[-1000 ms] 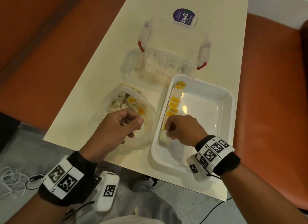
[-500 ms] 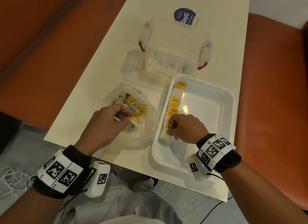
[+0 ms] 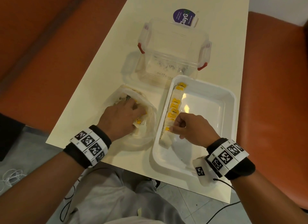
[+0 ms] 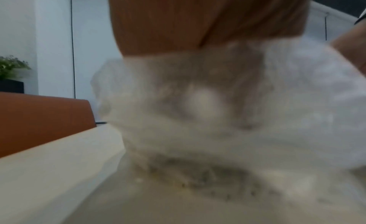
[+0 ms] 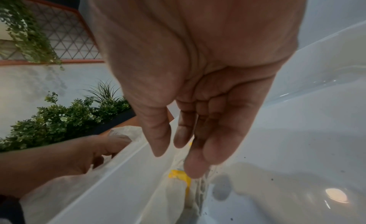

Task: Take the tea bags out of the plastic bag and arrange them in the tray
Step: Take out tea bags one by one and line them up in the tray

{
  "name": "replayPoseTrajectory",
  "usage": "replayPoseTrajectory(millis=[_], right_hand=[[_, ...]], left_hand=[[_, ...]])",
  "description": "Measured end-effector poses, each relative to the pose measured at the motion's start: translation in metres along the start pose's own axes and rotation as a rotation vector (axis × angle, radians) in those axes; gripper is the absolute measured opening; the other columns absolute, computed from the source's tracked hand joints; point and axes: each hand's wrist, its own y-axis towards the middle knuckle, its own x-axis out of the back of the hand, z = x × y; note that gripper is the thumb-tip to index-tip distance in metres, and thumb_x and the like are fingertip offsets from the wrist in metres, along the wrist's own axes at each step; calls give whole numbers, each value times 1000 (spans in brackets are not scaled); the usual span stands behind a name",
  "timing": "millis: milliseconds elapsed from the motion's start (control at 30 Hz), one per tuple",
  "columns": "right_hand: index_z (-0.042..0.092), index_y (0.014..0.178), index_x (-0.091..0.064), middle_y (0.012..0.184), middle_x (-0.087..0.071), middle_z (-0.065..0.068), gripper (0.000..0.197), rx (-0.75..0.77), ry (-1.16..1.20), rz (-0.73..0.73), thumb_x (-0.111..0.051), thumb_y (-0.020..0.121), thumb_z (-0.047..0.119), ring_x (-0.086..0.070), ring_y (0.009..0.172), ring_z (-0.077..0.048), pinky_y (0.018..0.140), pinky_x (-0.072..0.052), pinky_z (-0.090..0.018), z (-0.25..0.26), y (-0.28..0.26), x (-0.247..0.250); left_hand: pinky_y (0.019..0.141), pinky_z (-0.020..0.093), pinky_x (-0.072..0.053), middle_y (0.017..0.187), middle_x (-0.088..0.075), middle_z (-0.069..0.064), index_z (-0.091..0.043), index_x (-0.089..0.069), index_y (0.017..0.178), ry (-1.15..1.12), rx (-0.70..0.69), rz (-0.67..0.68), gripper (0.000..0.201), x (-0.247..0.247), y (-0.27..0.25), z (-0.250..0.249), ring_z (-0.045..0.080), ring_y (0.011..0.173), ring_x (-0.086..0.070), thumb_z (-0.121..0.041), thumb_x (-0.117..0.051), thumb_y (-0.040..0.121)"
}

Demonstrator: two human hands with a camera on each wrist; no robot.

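Note:
A clear plastic bag (image 3: 146, 140) lies open on the cream table, with loose tea bags with yellow tags (image 3: 138, 122) inside. My left hand (image 3: 133, 109) reaches palm-down into that bag; its fingertips are buried among the tea bags. The left wrist view shows only the blurred bag (image 4: 217, 118). To the right stands the white tray (image 3: 233, 107), with a row of tea bags (image 3: 174, 110) along its left wall. My right hand (image 3: 173, 128) hovers over the near end of that row. In the right wrist view its fingers (image 5: 196, 164) hang loose above a yellow-tagged tea bag (image 5: 178, 175), pinching nothing.
A clear latched box with red clips (image 3: 173, 57) stands behind the tray, and a purple-labelled tub (image 3: 183, 17) behind that. Orange seats (image 3: 275, 90) flank the narrow table. The table's near edge (image 3: 116, 163) runs just below the bag and tray.
My left hand has gone from holding the bag's rim to reaching deep into the bag. My right hand has stayed at the near end of the row, its fingers loosening.

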Motion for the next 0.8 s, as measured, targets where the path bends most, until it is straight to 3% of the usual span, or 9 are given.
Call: replayPoseTrajectory(millis=[133, 267, 400, 500, 667, 800], right_hand=[[28, 82, -60, 78, -70, 9, 22, 54, 96, -37, -69, 88, 47, -68, 65, -4, 77, -57, -39, 11, -8, 2], [28, 92, -57, 87, -68, 11, 28, 149, 187, -148, -71, 84, 51, -66, 74, -8, 75, -53, -33, 45, 0, 7], [28, 103, -46, 98, -66, 10, 44, 190, 73, -144, -75, 80, 52, -63, 84, -14, 74, -51, -34, 74, 22, 3], [26, 99, -40, 88, -66, 3, 37, 187, -29, -143, -73, 85, 34, -63, 76, -23, 68, -53, -40, 77, 34, -5], [31, 83, -39, 77, -64, -2, 25, 140, 32, -141, -60, 83, 16, -65, 71, -28, 68, -55, -47, 69, 43, -7], [32, 74, -40, 73, -63, 3, 26, 127, 47, -155, -59, 83, 16, -67, 70, -25, 70, -56, -46, 62, 41, -2]], left_hand=[[62, 30, -44, 110, -63, -6, -31, -71, 107, -96, 52, -92, 20, -1, 0, -1, 22, 98, -63, -33, -69, 87], [63, 28, -37, 112, -60, -12, -31, -68, 99, -254, 173, -166, 17, 5, -3, 5, 19, 86, -61, -42, -70, 86], [57, 27, -34, 116, -57, -6, -23, -64, 104, -215, 140, -175, 20, 6, 5, 6, 16, 75, -51, -36, -66, 90], [54, 29, -38, 114, -59, -3, -24, -54, 113, -218, 108, -191, 24, 4, 15, 1, 22, 76, -60, -30, -62, 90], [55, 29, -36, 123, -58, -5, -30, -48, 128, -79, 111, -144, 46, 0, 26, -9, 22, 89, -65, -42, -66, 87], [52, 28, -32, 107, -62, 0, -24, -66, 101, -114, 54, -220, 19, -6, 23, -5, 25, 77, -64, -36, -68, 88]])
